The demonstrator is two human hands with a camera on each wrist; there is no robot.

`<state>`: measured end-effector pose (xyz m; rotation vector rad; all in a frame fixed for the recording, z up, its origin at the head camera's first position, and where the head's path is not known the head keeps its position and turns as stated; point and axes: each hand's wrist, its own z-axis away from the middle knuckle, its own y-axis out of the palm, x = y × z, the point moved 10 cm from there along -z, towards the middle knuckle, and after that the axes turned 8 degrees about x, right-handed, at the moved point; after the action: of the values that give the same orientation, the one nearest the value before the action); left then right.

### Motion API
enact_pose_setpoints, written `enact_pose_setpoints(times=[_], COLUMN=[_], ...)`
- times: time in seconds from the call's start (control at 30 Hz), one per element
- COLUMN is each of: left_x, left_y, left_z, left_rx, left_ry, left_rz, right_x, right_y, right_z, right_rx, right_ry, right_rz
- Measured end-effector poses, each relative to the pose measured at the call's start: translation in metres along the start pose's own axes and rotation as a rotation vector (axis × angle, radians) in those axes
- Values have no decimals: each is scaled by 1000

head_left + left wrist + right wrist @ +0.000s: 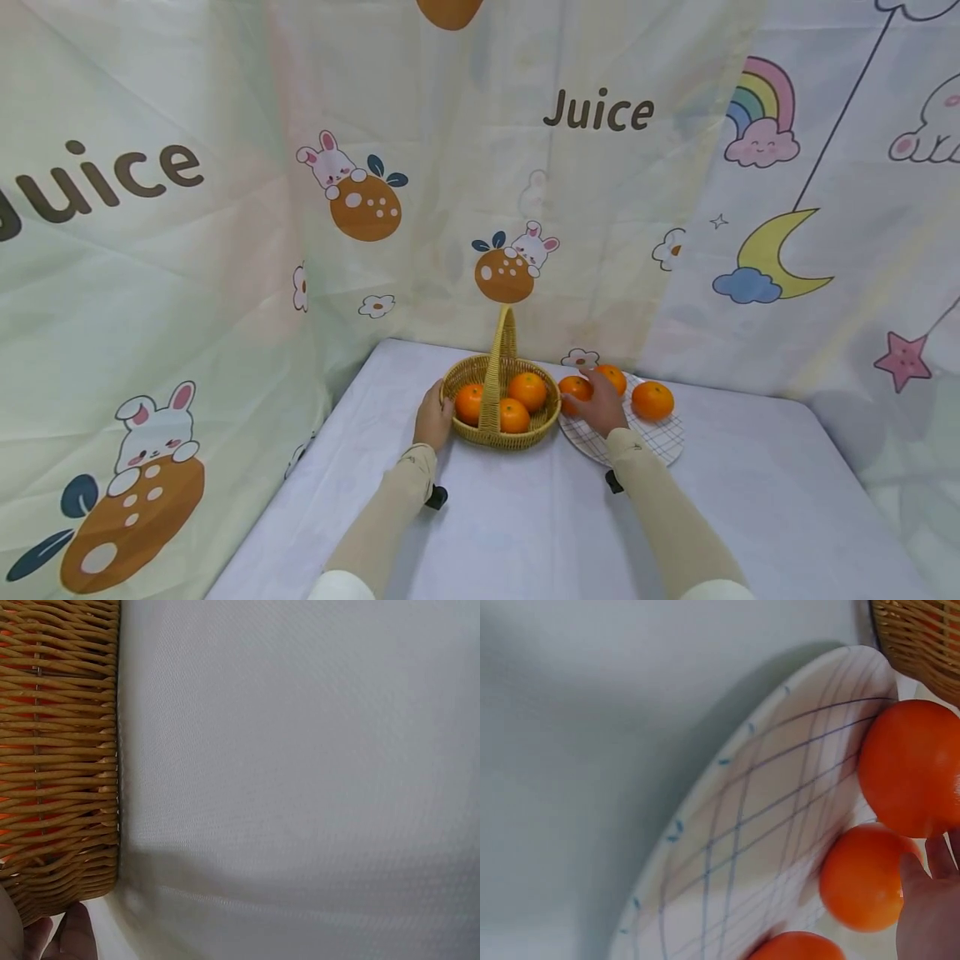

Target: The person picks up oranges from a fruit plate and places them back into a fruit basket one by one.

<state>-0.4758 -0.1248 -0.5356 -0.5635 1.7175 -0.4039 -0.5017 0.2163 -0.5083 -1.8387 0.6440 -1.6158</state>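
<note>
From the head camera I see my left hand (433, 417) at the centre of the frame, resting against the left wall of the wicker basket (517, 435), fingers laid along the weave rather than wrapped round anything. Three oranges (527, 391) sit inside it, on both sides of the upright handle (499, 358). Just right of the basket, my right hand (600, 406) lies over the checked plate (660, 437), fingertips on the leftmost orange (573, 390); another orange (613, 377) sits behind the hand and a third (652, 400) lies apart to the right. Whether the fingers are curled round the fruit or only touching it, I cannot tell from here.

The left wrist camera shows the basket's woven wall (60, 750) filling the left edge, orange showing through the gaps, fingertips (75, 937) at the lower left corner by its base, and white tablecloth (300, 750) across the rest.

The right wrist camera has the plate's rim (705, 825) running diagonally, two oranges (911, 769) at the right side, a sliver of another at the bottom, and my fingers (930, 915) resting against the middle orange (862, 877).

I judge a clean pick needs the fingers spread wide over the fruit so it doesn't roll, then a lift clear of the handle, while the left hand steadies the basket.
</note>
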Motion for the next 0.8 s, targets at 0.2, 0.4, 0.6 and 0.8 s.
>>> enact_pose_setpoints(times=[0.2, 0.4, 0.6, 0.8], left_x=[2, 2, 2, 1], left_y=[-1, -1, 0, -2], left_z=[3, 2, 0, -2], left_rx=[-16, -28, -18, -20], left_ry=[30, 43, 53, 72], left_rz=[-11, 1, 19, 19], right_x=[-19, -27, -38, -40], right_y=[11, 18, 23, 24], right_z=[4, 1, -4, -7], right_rx=[7, 9, -12, -53], right_ry=[77, 82, 110, 119], right_rz=[-40, -75, -99, -149])
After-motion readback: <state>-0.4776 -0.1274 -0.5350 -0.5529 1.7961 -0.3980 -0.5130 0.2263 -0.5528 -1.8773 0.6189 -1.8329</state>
